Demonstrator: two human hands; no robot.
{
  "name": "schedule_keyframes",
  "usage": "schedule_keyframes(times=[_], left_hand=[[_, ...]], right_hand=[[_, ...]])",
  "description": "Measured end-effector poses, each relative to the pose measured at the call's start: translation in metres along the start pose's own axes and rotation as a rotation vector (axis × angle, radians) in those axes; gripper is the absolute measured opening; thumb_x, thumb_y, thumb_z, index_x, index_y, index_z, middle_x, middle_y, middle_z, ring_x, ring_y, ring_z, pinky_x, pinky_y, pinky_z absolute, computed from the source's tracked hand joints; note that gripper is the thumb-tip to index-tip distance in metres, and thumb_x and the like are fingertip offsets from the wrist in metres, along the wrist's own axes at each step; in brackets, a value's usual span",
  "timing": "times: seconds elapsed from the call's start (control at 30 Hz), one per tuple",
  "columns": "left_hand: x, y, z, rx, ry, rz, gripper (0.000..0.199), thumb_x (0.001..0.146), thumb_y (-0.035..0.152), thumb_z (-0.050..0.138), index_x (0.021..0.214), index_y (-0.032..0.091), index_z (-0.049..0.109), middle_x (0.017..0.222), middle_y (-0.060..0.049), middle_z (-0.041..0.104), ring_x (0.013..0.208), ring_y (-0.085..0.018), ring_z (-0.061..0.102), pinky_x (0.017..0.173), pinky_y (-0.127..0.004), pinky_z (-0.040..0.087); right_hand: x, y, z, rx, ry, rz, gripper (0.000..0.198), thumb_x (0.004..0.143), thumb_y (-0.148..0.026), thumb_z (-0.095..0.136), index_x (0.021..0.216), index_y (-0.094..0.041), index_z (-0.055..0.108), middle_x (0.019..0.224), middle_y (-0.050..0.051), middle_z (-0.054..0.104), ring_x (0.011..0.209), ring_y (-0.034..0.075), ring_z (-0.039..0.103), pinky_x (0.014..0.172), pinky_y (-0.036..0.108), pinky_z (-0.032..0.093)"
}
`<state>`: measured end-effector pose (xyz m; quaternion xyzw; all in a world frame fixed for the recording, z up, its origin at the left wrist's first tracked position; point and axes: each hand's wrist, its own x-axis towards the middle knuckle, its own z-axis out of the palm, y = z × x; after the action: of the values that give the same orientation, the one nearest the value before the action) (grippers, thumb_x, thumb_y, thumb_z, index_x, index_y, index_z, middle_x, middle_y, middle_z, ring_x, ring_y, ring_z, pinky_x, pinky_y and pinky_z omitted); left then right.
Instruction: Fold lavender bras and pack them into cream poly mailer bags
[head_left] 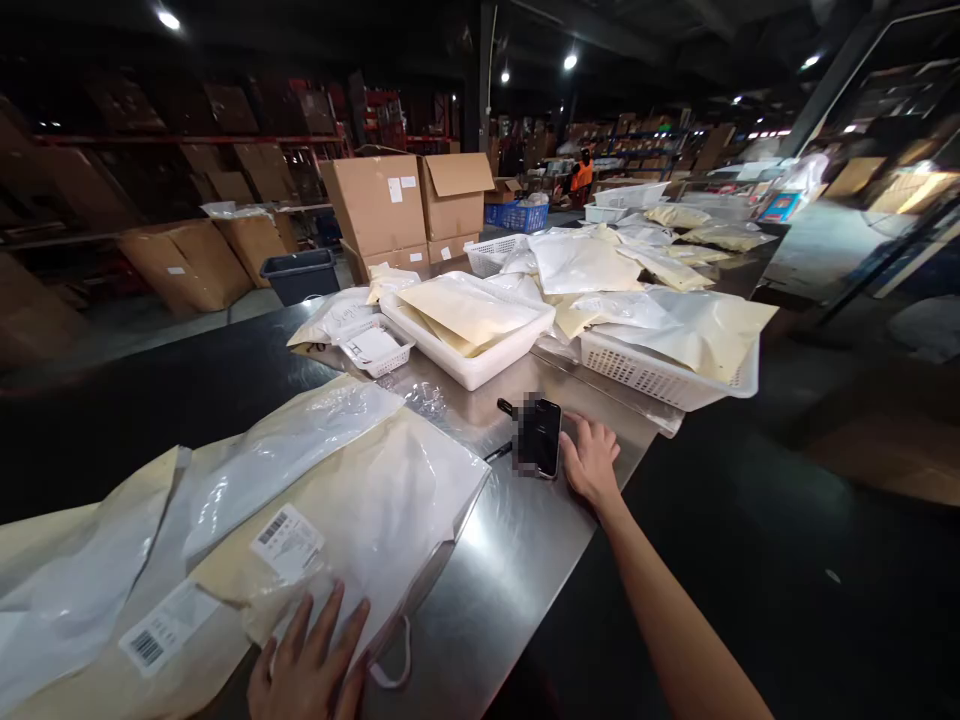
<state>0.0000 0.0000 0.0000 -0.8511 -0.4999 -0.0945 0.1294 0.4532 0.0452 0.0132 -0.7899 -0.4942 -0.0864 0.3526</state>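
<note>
On the steel table, left hand presses flat on one labelled bag; right hand, fingers loose, touches one phone.

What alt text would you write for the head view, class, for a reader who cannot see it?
A person's left hand presses flat on a labelled plastic mailer bag on a steel table, while the right hand touches a dark phone. White baskets of mailers sit beyond.

Labelled clear-and-cream bag flat on table, dark phone lying beside

Head camera, looking forward and down, close over metal table
</note>
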Motion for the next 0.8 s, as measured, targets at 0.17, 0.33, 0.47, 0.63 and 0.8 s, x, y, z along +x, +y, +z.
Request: schedule_keyframes(times=[0.17, 0.33, 0.47, 0.63, 0.8], left_hand=[[0.001, 0.001, -0.003, 0.027, -0.014, -0.01, 0.044, 0.095, 0.021, 0.038, 0.122, 0.034, 0.069, 0.137, -0.002, 0.06, 0.128, -0.034, 0.052, 0.096, -0.051, 0.043], [0.001, 0.002, -0.003, 0.019, -0.021, -0.009, 0.043, 0.095, 0.022, 0.038, 0.124, 0.034, 0.069, 0.138, -0.002, 0.059, 0.129, -0.035, 0.051, 0.095, -0.051, 0.044], [0.0, 0.001, -0.001, 0.019, -0.045, -0.021, 0.043, 0.095, 0.021, 0.04, 0.125, 0.036, 0.068, 0.14, -0.001, 0.058, 0.13, -0.033, 0.05, 0.097, -0.051, 0.043], [0.0, 0.001, 0.0, 0.007, -0.036, -0.01, 0.044, 0.096, 0.021, 0.039, 0.127, 0.035, 0.067, 0.14, -0.003, 0.058, 0.131, -0.036, 0.049, 0.095, -0.053, 0.043], [0.0, 0.002, 0.0, 0.014, -0.019, -0.007, 0.043, 0.095, 0.019, 0.04, 0.124, 0.034, 0.069, 0.138, -0.005, 0.06, 0.129, -0.036, 0.051, 0.094, -0.053, 0.044]], right_hand=[[-0.004, -0.011, -0.007, -0.053, -0.052, -0.148, 0.046, 0.093, -0.045, 0.039, 0.129, -0.023, 0.057, 0.129, 0.016, 0.052, 0.117, 0.037, 0.042, 0.093, 0.054, 0.038], [-0.007, -0.016, -0.012, -0.075, -0.122, -0.346, 0.051, 0.088, -0.05, 0.046, 0.126, -0.019, 0.061, 0.121, 0.016, 0.055, 0.108, 0.035, 0.045, 0.09, 0.05, 0.037], [-0.005, -0.017, -0.011, -0.051, -0.199, -0.509, 0.058, 0.082, -0.055, 0.052, 0.127, -0.019, 0.061, 0.121, 0.014, 0.059, 0.112, 0.035, 0.046, 0.09, 0.047, 0.035], [0.003, -0.021, -0.01, -0.013, -0.332, -0.775, 0.061, 0.083, -0.055, 0.055, 0.131, -0.017, 0.057, 0.137, 0.014, 0.056, 0.126, 0.035, 0.042, 0.097, 0.047, 0.03], [0.005, -0.023, -0.012, -0.006, -0.388, -0.824, 0.06, 0.084, -0.049, 0.057, 0.134, -0.018, 0.055, 0.141, 0.013, 0.056, 0.132, 0.033, 0.041, 0.099, 0.046, 0.028]])
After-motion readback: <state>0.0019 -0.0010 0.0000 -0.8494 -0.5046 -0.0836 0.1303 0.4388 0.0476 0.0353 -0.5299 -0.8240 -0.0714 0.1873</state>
